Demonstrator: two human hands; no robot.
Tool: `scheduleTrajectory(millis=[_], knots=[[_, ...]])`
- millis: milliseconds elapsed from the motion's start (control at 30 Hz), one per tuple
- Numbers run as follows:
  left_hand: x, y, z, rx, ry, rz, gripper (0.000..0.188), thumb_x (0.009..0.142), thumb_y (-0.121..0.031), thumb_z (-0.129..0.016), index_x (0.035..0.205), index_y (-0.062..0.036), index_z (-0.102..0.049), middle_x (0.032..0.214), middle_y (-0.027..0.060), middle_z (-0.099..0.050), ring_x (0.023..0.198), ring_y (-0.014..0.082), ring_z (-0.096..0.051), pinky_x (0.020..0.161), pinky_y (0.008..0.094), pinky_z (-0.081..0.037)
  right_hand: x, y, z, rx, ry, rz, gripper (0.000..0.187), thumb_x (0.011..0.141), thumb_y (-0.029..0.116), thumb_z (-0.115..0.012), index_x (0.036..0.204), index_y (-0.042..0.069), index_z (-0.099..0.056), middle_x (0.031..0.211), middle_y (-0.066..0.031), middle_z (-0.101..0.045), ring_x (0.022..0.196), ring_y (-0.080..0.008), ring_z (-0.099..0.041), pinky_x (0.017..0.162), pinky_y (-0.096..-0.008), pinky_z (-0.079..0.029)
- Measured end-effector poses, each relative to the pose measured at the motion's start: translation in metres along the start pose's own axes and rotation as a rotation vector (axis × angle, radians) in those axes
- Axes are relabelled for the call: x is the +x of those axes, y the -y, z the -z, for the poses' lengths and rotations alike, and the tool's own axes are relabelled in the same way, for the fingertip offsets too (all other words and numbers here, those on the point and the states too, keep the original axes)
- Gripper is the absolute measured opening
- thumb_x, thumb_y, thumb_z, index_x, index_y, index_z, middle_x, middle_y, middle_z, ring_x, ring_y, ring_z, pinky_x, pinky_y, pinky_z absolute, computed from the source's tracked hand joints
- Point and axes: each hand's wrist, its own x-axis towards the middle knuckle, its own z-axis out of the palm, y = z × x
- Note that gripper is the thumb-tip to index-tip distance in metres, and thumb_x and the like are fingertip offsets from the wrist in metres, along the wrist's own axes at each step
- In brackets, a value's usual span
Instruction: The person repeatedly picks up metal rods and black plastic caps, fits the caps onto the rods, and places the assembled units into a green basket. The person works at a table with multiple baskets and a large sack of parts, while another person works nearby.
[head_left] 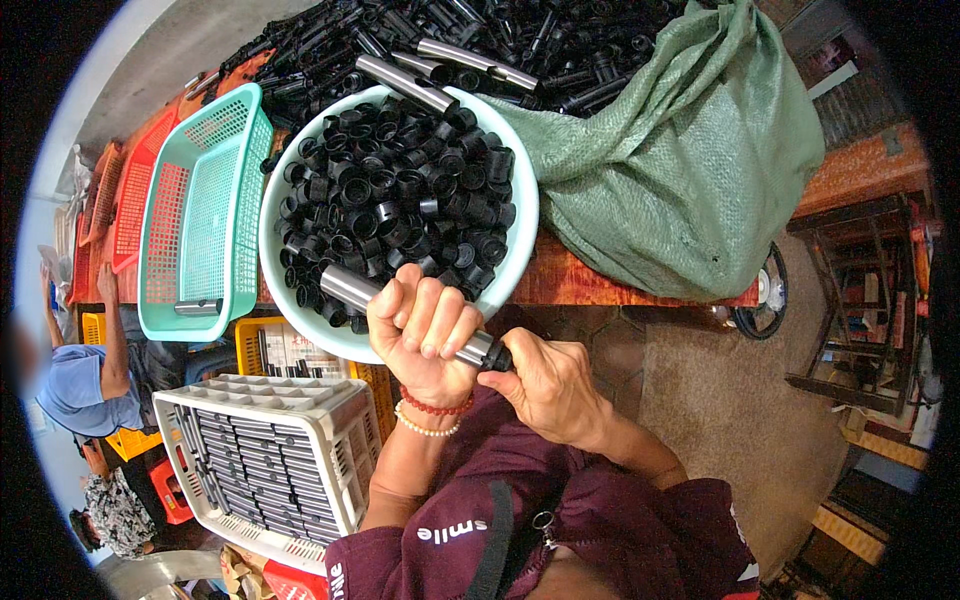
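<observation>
A shiny metal tube (349, 287) slants across in front of me, its far end over the rim of a pale green basin (527, 215). My left hand (425, 325) is wrapped round the tube's middle. At the near end sits a black plastic cap (496, 357), which my right hand (550, 385) grips between thumb and fingers. Many small black caps (385, 185) fill the basin just beyond my hands. Two more metal tubes, one of them a silver tube (405, 84), rest at the basin's far side.
An aqua basket (205, 180) with one tube in it stands left of the basin. A white crate (275, 395) of stacked tubes is at lower left. A green woven sack (690, 170) lies at right, black parts (330, 40) behind. Other people (90, 385) sit at far left.
</observation>
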Motion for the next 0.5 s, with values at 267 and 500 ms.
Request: scheduleTrajectory(millis=[267,500], knots=[[0.002,-0.006,0.001,0.056,-0.022,-0.037,0.031,0.091,-0.017,-0.042,0.061,-0.0131,-0.035,0.046,-0.0058,-0.032,0.040,0.0050,-0.031,0.041,0.0203,-0.033,0.010,-0.003,0.004,0.049,0.059,-0.037,0.040,0.082,0.035,-0.060,0.094,-0.001,-0.046,0.080,-0.0168,-0.051,0.072,-0.0335,-0.056,0.059,-0.0403,-0.045],[0.003,-0.044,-0.027,-0.122,0.068,-0.187,0.032,0.090,-0.017,-0.043,0.059,-0.0140,-0.033,0.046,-0.0052,-0.031,0.043,0.0065,-0.032,0.044,0.0214,-0.033,0.009,-0.018,0.048,0.195,-0.925,0.216,0.077,0.080,0.065,-0.039,0.117,-0.002,-0.037,0.118,-0.0161,-0.042,0.119,-0.0348,-0.036,0.099,-0.0515,-0.030]])
